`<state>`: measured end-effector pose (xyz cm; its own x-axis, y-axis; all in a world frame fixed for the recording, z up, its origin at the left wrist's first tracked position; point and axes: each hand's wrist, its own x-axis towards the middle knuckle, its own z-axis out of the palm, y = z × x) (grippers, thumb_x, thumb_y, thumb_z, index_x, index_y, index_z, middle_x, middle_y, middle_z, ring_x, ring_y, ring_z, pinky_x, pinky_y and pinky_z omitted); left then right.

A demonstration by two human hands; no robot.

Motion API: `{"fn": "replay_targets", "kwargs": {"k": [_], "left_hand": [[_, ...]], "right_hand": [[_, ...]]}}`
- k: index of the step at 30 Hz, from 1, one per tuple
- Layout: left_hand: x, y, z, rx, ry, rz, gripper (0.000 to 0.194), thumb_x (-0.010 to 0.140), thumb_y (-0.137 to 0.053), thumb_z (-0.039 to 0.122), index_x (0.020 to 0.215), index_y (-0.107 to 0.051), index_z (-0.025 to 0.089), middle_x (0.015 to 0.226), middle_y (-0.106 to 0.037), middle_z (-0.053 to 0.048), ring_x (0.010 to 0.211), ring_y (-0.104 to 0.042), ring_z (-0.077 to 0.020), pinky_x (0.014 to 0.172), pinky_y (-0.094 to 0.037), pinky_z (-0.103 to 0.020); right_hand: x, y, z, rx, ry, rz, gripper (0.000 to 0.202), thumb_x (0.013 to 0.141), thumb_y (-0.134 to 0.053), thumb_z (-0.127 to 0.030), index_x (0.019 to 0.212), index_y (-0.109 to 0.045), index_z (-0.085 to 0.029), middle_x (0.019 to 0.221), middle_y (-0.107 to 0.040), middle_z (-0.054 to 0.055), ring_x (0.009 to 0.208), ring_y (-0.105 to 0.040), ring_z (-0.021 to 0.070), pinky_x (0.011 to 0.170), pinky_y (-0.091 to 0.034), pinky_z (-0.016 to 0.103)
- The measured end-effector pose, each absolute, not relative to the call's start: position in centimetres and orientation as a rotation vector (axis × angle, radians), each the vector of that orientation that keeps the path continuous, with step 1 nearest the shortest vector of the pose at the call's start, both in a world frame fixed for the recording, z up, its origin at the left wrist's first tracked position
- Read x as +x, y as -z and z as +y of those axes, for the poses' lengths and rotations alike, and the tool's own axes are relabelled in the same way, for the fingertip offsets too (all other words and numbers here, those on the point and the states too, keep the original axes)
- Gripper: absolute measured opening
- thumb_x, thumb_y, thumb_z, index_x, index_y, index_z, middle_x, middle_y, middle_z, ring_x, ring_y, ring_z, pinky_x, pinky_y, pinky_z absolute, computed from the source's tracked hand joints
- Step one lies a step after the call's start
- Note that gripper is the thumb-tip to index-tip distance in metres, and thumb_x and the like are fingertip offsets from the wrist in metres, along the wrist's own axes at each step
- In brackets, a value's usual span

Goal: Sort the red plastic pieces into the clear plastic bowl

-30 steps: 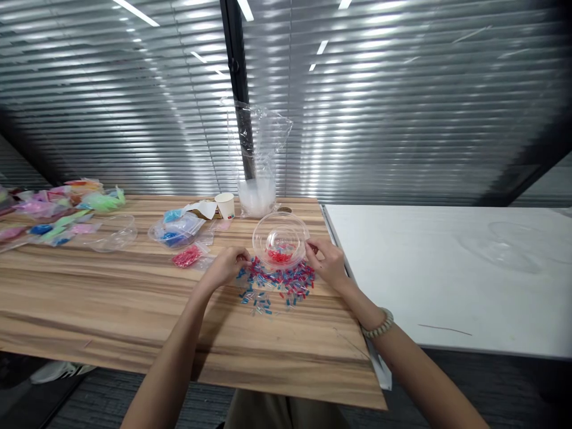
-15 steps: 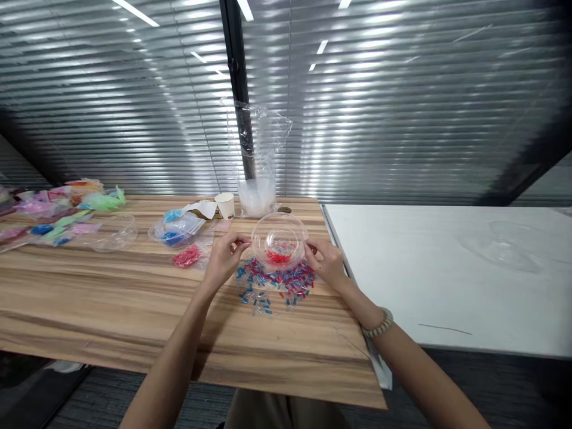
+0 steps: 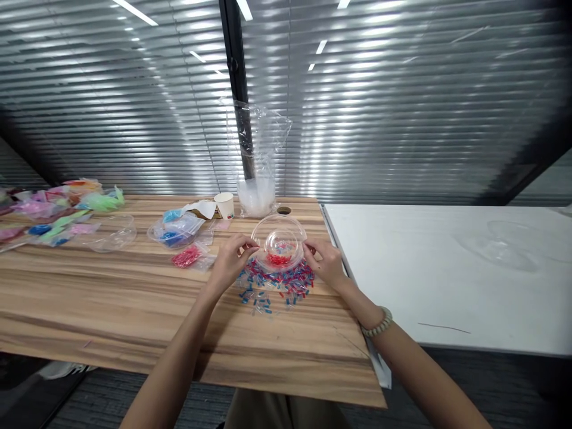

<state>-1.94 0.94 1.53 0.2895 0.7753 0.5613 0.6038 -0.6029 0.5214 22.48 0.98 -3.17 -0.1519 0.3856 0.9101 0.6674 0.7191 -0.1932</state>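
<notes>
The clear bowl [image 3: 279,222] is near the right edge of the table [image 3: 134,310]. It should be light, thin and slightly slippery, so take it gently by the rim. Your right hand [image 3: 328,262] pinches its right rim. Your left hand [image 3: 229,259], fingertips closed, is now at the left rim, no more at the loose beads [image 3: 295,279]; if it holds something, I cannot tell.

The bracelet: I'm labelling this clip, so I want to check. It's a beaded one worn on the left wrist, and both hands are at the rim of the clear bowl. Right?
Not quite: the head view shows the bracelet on the right wrist, not the left. The rest stands: it's beaded, and the left hand and right hand are both at the rim of the clear bowl.
</notes>
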Motion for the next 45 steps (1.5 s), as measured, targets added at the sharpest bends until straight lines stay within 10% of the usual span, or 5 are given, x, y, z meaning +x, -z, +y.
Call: {"fn": "replay_targets", "kwargs": {"k": [45], "left_hand": [[-2.8, -1.0, 1.3, 2.264, -0.904, 1.541, 0.014, 0.080, -0.052, 0.025, 0.077, -0.061, 0.016, 0.075, -0.063, -0.003, 0.070, -0.055, -0.0154, 0.064, -0.040, -0.026]], "right_hand": [[22.5, 2.7, 0.8, -0.838, 0.308, -1.773, 0.010, 0.084, -0.050, -0.016, 0.085, -0.060, -0.018, 0.073, -0.067, 0.004, 0.062, -0.062, 0.0142, 0.058, -0.049, 0.026]]}}
